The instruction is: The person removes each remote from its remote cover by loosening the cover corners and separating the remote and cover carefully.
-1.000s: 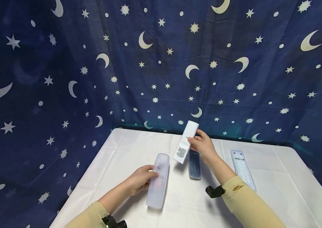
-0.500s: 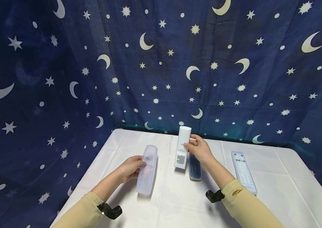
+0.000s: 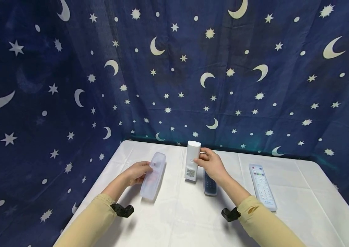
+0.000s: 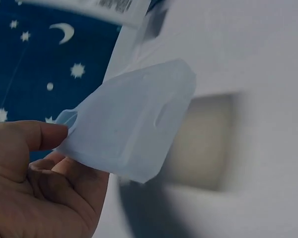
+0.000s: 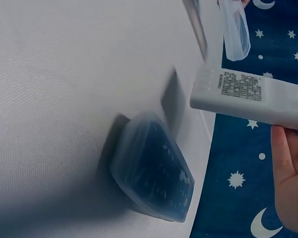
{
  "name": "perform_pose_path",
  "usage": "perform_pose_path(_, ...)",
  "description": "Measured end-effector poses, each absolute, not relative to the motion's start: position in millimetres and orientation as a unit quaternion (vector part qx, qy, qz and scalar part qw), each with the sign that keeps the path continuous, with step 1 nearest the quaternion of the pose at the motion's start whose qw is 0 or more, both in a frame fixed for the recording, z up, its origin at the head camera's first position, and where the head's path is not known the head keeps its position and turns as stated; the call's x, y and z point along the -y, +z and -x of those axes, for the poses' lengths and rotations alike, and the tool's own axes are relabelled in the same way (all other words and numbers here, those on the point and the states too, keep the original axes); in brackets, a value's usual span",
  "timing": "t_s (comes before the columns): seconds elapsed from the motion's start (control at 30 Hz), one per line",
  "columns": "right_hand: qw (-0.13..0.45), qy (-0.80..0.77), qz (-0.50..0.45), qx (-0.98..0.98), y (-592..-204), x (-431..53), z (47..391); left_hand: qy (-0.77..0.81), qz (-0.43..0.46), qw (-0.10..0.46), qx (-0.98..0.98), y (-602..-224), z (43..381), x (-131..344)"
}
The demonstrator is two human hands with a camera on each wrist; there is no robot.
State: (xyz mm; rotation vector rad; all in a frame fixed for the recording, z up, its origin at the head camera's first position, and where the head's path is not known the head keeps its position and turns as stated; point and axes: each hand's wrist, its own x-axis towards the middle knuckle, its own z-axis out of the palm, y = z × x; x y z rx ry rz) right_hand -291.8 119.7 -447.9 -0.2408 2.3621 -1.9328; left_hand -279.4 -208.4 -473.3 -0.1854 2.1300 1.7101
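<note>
With six o'clock toward the person, we see the left hand (image 3: 138, 172) pinching a translucent cover (image 3: 153, 176), held above the white tabletop (image 3: 174, 223) with its far end between twelve and one. At two o'clock from the cover and well apart from it, the right hand (image 3: 212, 165) grips a white remote (image 3: 192, 156) by its side, its code-printed back toward us. Between four and five o'clock from that remote lies a dark remote (image 3: 210, 186); the right hand hides its far end from our head view. A pale remote (image 3: 262, 187) with some coloured buttons lies face up at three o'clock from the dark one, and the right forearm (image 3: 232, 188) crosses between the two. Each wrist carries a black mount (image 3: 122, 210). A dark blue curtain (image 3: 162, 82), printed with moons and stars, hangs beyond the tabletop at twelve o'clock and round to ten.
</note>
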Motion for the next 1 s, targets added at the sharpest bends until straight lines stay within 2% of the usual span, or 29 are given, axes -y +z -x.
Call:
perform_pose_path(0.53, -0.001, -0.542, 0.143, -0.828, -453, -102, 288, 0.564, 0.094, 0.192, -0.798, -487, 303, 221)
perform_pose_path(0.67, -0.012, -0.533, 0.144, -0.833, -453, -99, 289, 0.528, 0.085, 0.168, -0.828, -488, 300, 216)
perform_pose_path(0.83, -0.034, -0.506, 0.158, -0.847, -458, -95, 294, 0.433, 0.059, 0.108, -0.893, -485, 296, 209)
perform_pose_path(1.0, -0.066, -0.43, 0.205, -0.877, -463, -93, 294, 0.37, 0.039, 0.09, -0.924, -480, 294, 206)
